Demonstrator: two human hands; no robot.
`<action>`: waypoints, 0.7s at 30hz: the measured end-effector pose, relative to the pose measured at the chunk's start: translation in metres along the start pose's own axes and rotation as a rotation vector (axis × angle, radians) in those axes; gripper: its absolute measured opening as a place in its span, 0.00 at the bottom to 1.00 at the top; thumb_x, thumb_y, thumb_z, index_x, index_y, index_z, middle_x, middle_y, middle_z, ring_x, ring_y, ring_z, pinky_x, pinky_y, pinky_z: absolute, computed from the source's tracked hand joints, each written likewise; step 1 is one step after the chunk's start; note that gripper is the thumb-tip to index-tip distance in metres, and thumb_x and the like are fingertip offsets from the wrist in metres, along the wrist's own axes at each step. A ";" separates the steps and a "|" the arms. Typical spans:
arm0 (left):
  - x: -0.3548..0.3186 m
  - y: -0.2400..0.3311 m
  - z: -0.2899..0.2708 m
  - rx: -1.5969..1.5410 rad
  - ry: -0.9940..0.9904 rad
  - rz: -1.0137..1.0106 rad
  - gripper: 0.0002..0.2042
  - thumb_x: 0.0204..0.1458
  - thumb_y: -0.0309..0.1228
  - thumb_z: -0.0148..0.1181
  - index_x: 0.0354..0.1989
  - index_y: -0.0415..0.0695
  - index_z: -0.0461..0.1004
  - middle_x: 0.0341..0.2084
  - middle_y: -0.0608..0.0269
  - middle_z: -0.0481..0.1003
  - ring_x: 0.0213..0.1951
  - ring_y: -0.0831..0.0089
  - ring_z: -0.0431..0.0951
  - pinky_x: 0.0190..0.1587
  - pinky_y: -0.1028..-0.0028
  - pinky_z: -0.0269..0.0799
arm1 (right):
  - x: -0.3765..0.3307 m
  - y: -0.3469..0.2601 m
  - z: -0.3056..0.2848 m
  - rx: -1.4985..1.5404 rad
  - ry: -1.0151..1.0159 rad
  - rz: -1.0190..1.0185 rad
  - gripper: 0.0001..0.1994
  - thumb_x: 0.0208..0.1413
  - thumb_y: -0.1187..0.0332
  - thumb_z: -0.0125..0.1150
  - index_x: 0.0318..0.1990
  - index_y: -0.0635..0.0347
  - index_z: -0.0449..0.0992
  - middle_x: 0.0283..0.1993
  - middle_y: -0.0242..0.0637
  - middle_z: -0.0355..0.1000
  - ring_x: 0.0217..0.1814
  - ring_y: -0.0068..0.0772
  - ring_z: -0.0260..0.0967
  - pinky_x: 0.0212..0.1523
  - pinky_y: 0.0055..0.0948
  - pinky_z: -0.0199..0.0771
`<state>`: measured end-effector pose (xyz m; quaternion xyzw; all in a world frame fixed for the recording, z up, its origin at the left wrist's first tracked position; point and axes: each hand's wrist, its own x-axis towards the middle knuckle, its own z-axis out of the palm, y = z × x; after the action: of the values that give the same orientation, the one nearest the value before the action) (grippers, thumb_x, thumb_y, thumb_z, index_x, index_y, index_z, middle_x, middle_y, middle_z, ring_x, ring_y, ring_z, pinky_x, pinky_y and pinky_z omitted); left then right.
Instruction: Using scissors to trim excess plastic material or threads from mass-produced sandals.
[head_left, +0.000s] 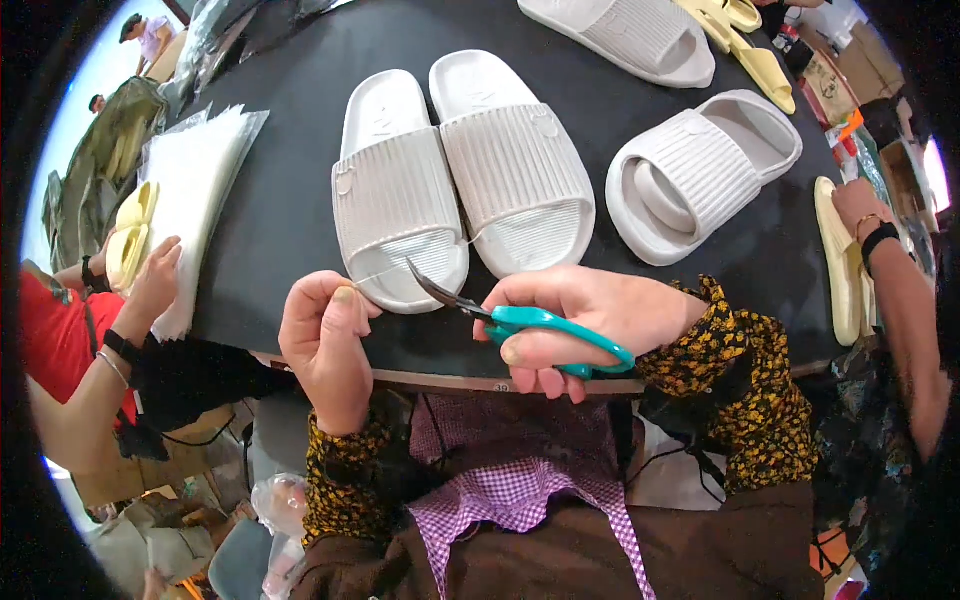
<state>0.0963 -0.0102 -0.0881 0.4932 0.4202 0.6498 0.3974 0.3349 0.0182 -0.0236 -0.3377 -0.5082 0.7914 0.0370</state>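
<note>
The left hand (325,345) is closed to a pinch at the table's (290,200) near edge, thumb and forefinger nipping the end of a thin pale thread (385,272). The thread runs taut up and right to the toe of the nearer white slipper (395,195). The right hand (580,320) is wrapped around the teal handles of a pair of snips (500,315), fingers curled under and thumb on top. The dark blades point left, slightly parted, their tips at the thread just beside the slipper's toe; whether they touch it is hard to tell at this size.

That slipper lies sole down, toe toward the person, touching its mate (515,160) on the right. Farther right another white pair (700,170) is nested one inside the other and lies on its side. At the far edge sits one more white slipper (625,35), with pale yellow ones (745,40) beyond it.

On the table's left side lies a stack of clear flat bags (200,190), with another person's hand (155,285) resting on it. At the far right edge, past a second co-worker's forearm (895,290), cardboard boxes (835,85) stand off the table.
</note>
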 end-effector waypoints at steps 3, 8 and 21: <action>0.000 0.000 0.000 -0.014 0.013 0.002 0.02 0.54 0.21 0.49 0.32 0.35 0.67 0.21 0.67 0.67 0.23 0.83 0.64 0.29 0.84 0.61 | 0.002 0.001 -0.001 0.007 0.013 -0.015 0.16 0.56 0.66 0.51 0.49 0.66 0.63 0.29 0.35 0.70 0.25 0.19 0.68 0.23 0.20 0.72; 0.000 -0.003 -0.003 -0.056 -0.021 0.028 0.02 0.53 0.21 0.49 0.33 0.35 0.68 0.23 0.66 0.68 0.23 0.83 0.64 0.30 0.83 0.62 | 0.002 0.003 -0.002 -0.002 0.020 -0.035 0.16 0.56 0.66 0.51 0.48 0.65 0.63 0.26 0.33 0.69 0.22 0.18 0.66 0.20 0.19 0.69; 0.001 -0.001 -0.003 0.018 0.008 -0.010 0.02 0.53 0.21 0.49 0.32 0.35 0.68 0.23 0.66 0.69 0.23 0.83 0.64 0.29 0.84 0.60 | 0.004 0.003 -0.002 -0.016 0.097 -0.078 0.15 0.55 0.66 0.53 0.47 0.63 0.64 0.24 0.29 0.67 0.19 0.13 0.62 0.17 0.15 0.64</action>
<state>0.0935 -0.0091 -0.0889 0.4919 0.4300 0.6461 0.3947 0.3334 0.0201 -0.0285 -0.3558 -0.5249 0.7680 0.0899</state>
